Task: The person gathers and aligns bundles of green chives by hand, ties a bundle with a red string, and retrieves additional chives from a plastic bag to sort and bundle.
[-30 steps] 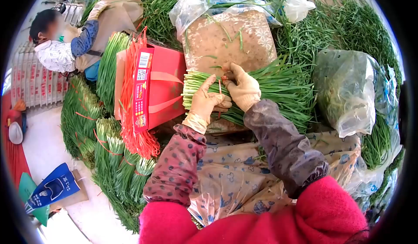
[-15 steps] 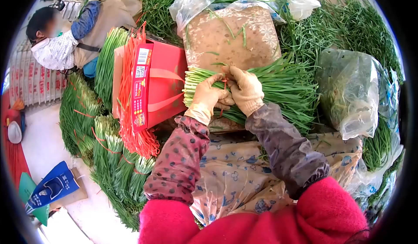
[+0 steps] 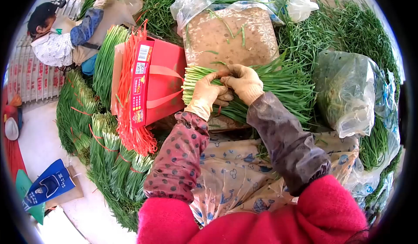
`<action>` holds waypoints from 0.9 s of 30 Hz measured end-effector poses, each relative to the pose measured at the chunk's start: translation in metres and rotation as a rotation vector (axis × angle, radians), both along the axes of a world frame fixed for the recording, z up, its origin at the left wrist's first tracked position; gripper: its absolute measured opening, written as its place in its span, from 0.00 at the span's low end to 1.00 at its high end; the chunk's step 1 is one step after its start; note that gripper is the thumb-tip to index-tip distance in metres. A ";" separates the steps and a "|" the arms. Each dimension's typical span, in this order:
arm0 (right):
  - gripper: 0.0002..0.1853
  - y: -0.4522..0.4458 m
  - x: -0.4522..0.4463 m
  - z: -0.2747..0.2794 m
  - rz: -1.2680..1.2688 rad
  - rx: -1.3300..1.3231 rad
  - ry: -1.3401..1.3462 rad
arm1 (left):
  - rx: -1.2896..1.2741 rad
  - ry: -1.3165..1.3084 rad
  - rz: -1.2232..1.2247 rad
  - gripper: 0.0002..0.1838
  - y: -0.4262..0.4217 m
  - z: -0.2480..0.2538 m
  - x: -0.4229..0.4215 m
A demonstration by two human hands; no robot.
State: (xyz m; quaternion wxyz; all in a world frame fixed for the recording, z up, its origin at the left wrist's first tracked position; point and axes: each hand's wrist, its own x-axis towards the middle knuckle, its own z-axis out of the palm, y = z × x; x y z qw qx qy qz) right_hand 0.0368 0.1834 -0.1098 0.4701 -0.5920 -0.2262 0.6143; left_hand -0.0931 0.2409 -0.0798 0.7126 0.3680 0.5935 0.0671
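A bundle of garlic chives lies across a worn board, pale cut stems to the left and green leaves to the right. My left hand, in a tan glove, is closed at the stem end over a thin red tie. Beside it, touching at the fingertips, my gloved right hand is closed in a pinch on the tie above the bundle. Most of the tie is hidden by my fingers. Left of the bundle stands a red box with many red tie strips hanging on its outer side.
Tied chive bundles are piled at the left. Loose chives spread at the right, near a clear plastic bag. A patterned cloth lies before me. At upper left, another person reaches out a gloved hand.
My fingers have drawn closer together over the tie, which shows less now. The other person's head and gloved hand have shifted. The view has moved slightly.
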 end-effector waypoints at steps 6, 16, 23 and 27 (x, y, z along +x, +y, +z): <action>0.13 0.005 -0.001 -0.019 -0.089 -0.061 -0.002 | 0.943 0.283 -0.456 0.31 -0.018 0.018 -0.006; 0.04 -0.001 -0.015 0.036 -0.004 0.605 -0.932 | 0.862 -0.026 -0.581 0.36 0.006 -0.027 -0.039; 0.05 0.006 -0.008 0.041 0.032 0.408 -0.978 | 0.981 0.056 -0.699 0.12 0.008 -0.031 -0.040; 0.13 -0.002 -0.013 0.046 0.060 0.387 -0.984 | 1.144 0.211 -0.694 0.12 -0.001 -0.037 -0.027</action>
